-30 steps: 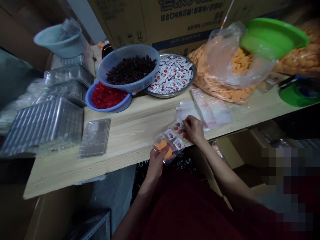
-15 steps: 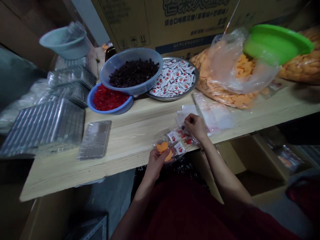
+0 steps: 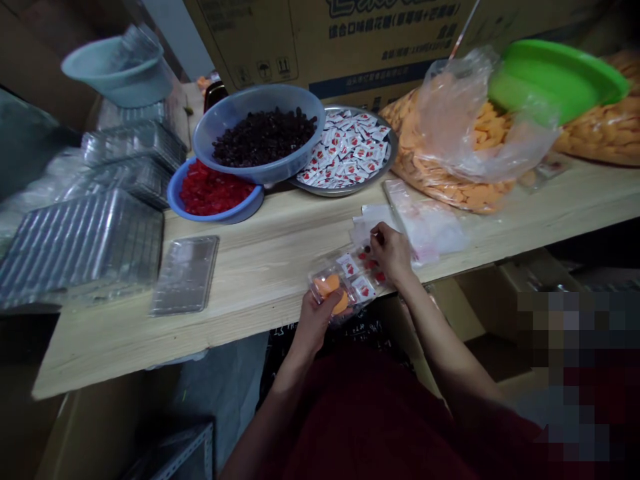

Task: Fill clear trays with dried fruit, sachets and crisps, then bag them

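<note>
Your left hand (image 3: 315, 321) is closed on the near end of the clear tray (image 3: 356, 279), thumb by its orange pieces (image 3: 326, 287), at the front edge of the bench (image 3: 260, 267). Your right hand (image 3: 393, 253) grips the tray's far end, fingers curled, just beside the clear bags (image 3: 430, 223).

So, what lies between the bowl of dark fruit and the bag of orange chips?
Between the bowl and the bag lies a metal plate of small white sachets, seen in the head view.
</note>
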The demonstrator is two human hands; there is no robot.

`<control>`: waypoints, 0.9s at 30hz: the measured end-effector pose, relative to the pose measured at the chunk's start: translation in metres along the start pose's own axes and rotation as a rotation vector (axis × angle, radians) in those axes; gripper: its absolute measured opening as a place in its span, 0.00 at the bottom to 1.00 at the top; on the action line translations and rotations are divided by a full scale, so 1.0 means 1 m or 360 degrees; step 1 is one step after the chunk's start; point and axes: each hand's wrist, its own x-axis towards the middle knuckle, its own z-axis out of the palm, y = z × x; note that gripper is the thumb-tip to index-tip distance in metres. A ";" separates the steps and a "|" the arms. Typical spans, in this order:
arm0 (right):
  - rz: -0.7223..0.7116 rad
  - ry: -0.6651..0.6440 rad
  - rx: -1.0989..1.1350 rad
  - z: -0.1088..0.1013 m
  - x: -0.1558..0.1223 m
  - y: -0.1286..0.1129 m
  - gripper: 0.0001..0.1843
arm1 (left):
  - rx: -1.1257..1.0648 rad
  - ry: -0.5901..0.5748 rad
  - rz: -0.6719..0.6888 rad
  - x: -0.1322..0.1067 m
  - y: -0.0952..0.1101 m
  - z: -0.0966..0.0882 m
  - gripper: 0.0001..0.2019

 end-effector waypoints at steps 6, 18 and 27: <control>0.0056 -0.0002 0.0304 -0.009 0.003 0.016 0.05 | -0.0098 0.0139 0.0107 -0.002 -0.006 -0.012 0.24; -0.0068 -0.0381 0.0094 -0.017 0.006 0.019 0.14 | -0.0202 0.0296 0.0423 -0.016 -0.012 -0.011 0.20; -0.0028 -0.0228 -0.0054 -0.008 -0.069 0.009 0.18 | -0.0292 0.0383 0.0458 -0.010 -0.017 -0.011 0.21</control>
